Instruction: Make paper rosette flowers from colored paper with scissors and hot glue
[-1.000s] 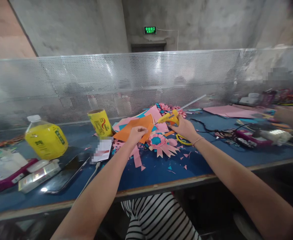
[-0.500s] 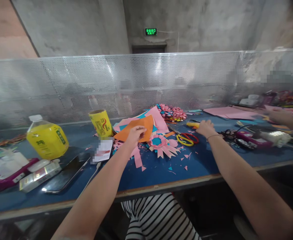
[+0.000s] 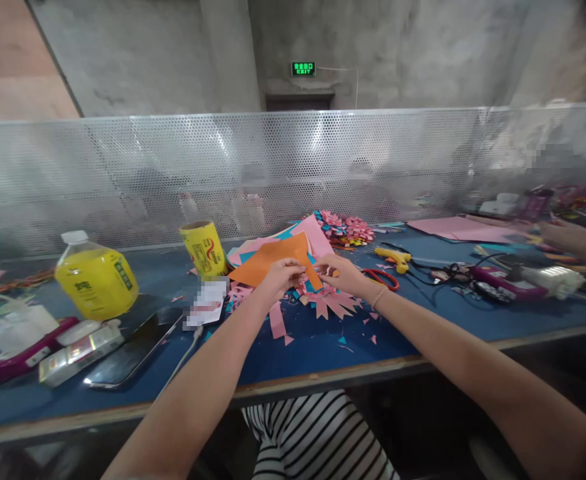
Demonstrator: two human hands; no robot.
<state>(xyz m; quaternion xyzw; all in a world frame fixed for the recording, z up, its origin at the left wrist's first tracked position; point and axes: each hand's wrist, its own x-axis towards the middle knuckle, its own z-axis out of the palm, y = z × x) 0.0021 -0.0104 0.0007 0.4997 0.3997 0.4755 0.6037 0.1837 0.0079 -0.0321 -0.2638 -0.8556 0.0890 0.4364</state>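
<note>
My left hand [image 3: 281, 277] is closed in a pinch beside an orange paper strip [image 3: 315, 276]; what its fingertips hold is too small to make out. From the right, my right hand [image 3: 341, 275] meets it, its fingers closed on orange paper that looks like this strip. Just under both hands lies a pink paper rosette [image 3: 335, 303] with notched tails, partly covered by them. Behind the left hand is a larger orange sheet [image 3: 260, 259] on top of pink and blue sheets [image 3: 317, 237]. Red-handled scissors [image 3: 385, 279] are partly hidden by my right wrist.
A yellow glue gun [image 3: 395, 259] lies right of the hands. A pile of paper flowers [image 3: 347, 227] sits behind. At left stand a yellow roll [image 3: 203, 250] and a bottle of yellow liquid [image 3: 95, 280], near a phone [image 3: 125, 353]. Another person's hand [image 3: 567, 237] is at far right.
My right hand has let go of the yellow glue gun and moved left to meet my left hand. An orange strip now shows between them. The left hand has shifted slightly right.
</note>
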